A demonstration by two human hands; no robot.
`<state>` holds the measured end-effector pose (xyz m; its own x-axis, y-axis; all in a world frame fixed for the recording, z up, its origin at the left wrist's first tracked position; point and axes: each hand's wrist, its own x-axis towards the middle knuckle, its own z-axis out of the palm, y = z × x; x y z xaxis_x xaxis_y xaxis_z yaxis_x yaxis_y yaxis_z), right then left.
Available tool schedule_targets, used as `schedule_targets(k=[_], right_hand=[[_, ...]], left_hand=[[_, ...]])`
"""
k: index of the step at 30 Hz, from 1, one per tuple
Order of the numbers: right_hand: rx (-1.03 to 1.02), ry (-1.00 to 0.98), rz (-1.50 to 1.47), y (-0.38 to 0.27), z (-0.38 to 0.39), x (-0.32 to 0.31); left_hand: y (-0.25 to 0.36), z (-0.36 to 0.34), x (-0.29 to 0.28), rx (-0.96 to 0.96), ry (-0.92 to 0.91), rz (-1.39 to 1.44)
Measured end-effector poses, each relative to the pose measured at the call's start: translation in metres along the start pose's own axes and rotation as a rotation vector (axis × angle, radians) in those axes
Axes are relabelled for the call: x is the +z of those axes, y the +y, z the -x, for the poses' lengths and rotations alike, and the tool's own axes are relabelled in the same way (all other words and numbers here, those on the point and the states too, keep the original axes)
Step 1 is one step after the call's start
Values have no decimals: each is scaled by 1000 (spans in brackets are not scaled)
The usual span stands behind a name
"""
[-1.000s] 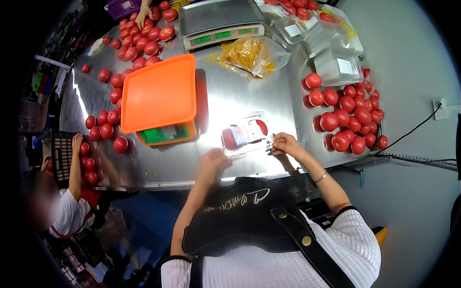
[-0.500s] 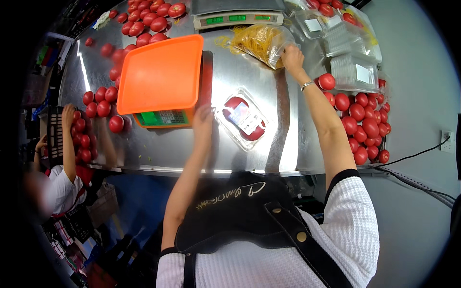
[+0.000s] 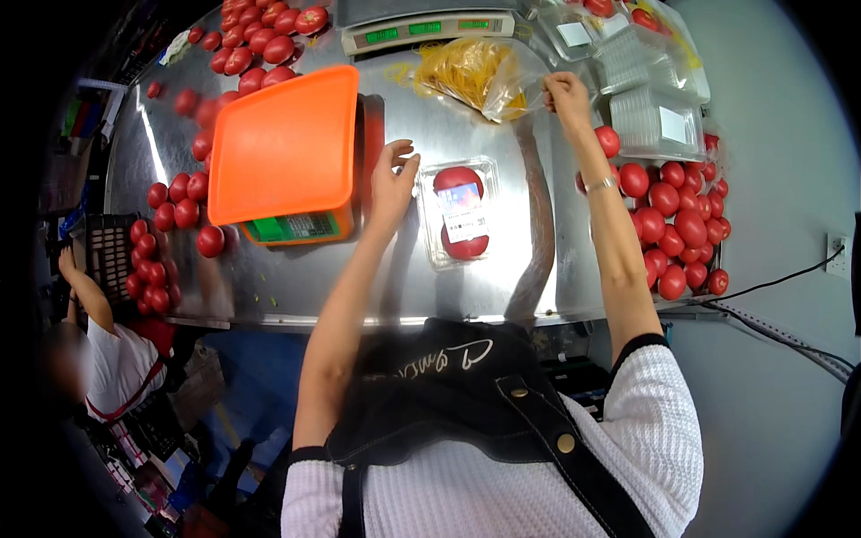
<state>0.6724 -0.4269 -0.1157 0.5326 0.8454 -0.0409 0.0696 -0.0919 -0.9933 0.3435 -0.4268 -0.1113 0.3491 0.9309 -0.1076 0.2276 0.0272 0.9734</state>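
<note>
My right hand (image 3: 567,100) pinches the edge of a clear plastic bag of yellow rubber bands (image 3: 463,79) at the upper middle of the steel table. My left hand (image 3: 395,175) is open, fingers apart and loosely curved, just left of a clear clamshell pack (image 3: 459,249) of red tomatoes with a printed label across it. The pack lies on the steel near the middle, between my forearms. An orange tray (image 3: 280,148) sits on a scale to the left of my left hand.
Loose tomatoes lie left (image 3: 211,240) and right (image 3: 689,229). A second scale (image 3: 426,31) stands at the back. Stacked clear containers (image 3: 655,125) are at the back right, beside a wall with cables. A co-worker (image 3: 121,359) works at a dark crate (image 3: 106,260) at left.
My right hand has moved from the pack up to the rubber-band bag and grips it. My left hand has moved forward along the pack's left. The pack has turned upright along my view.
</note>
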Motion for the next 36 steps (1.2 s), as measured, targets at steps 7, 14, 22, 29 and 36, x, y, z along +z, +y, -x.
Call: schedule_targets(k=[7, 14, 22, 29, 36], right_hand=[[174, -724, -89, -87, 135, 48], [-88, -881, 292, -70, 146, 25], [-425, -642, 1004, -13, 97, 3], [4, -649, 346, 57, 195, 62], [232, -417, -168, -12, 304, 133]], left_hand=[[51, 19, 14, -46, -567, 356], [33, 46, -33, -152, -645, 281], [21, 17, -40, 163, -515, -1039], [-78, 79, -25, -173, -422, 108], [-21, 172, -81, -144, -253, 990]])
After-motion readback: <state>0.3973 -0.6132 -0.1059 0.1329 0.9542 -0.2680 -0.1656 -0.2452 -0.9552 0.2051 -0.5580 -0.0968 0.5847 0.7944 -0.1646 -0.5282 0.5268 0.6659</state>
